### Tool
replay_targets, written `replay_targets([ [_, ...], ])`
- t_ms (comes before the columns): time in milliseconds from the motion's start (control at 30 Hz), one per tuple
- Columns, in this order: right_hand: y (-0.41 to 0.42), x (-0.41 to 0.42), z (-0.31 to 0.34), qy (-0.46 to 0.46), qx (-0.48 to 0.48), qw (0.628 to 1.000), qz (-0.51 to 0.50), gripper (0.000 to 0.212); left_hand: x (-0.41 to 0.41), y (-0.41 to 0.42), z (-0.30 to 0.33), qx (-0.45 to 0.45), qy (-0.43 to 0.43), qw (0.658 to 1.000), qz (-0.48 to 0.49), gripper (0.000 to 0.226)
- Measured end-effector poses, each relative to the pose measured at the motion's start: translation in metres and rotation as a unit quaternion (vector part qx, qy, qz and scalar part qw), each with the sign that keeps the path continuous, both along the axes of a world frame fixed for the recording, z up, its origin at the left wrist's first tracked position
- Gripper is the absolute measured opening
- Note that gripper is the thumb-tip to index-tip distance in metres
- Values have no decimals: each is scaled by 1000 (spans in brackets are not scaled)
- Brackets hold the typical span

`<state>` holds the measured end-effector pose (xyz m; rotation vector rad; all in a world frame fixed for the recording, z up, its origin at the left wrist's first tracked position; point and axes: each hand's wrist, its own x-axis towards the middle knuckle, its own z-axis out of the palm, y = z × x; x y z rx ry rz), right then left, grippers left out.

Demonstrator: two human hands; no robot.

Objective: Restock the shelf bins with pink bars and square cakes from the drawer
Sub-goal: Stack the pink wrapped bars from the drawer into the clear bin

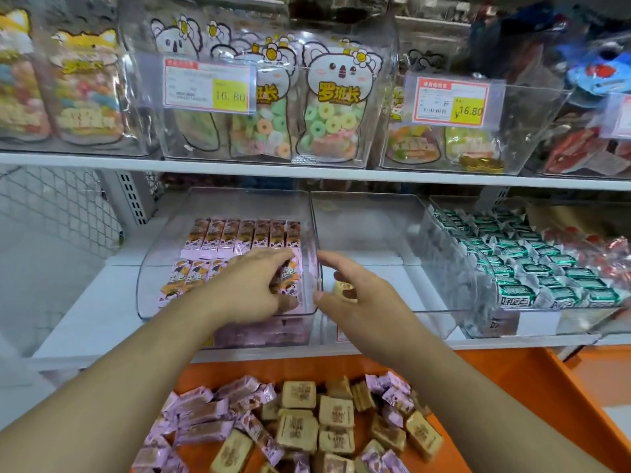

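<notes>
Pink bars (239,233) lie in neat rows inside the left clear bin (146,278) on the lower shelf. My left hand (252,285) reaches into that bin, its fingers resting flat on the front row of bars. My right hand (358,291) hovers with fingers spread at the wall between this bin and the middle clear bin (392,233). One square cake (342,289) shows in the middle bin, partly hidden by my fingers. Below, the orange drawer (512,387) holds loose pink bars (201,414) and several square cakes (336,411).
A right-hand bin is packed with green-wrapped sweets (532,268). The upper shelf (239,165) carries clear bins of gummy bags (327,107) with price tags. A white mesh panel (58,206) closes the shelf's left end.
</notes>
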<state>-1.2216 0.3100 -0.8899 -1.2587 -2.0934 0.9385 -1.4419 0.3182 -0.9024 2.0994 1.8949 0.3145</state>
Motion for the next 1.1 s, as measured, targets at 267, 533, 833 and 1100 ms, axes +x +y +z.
replay_targets([
  [267,2,-3,-2,-11,14,1000,-4,57,-7,2,-10,32,36,999,-17,55],
  [533,-1,-2,-1,-20,14,1000,-8,59,-7,-10,-10,4,62,998,-21,59],
  [833,-17,15,9,-12,17,1000,-14,57,1,-46,0,81,10,997,-17,49],
  [1100,-50,55,-20,-36,-15,999,-26,37,21,-124,-14,97,-91,991,-3,43],
])
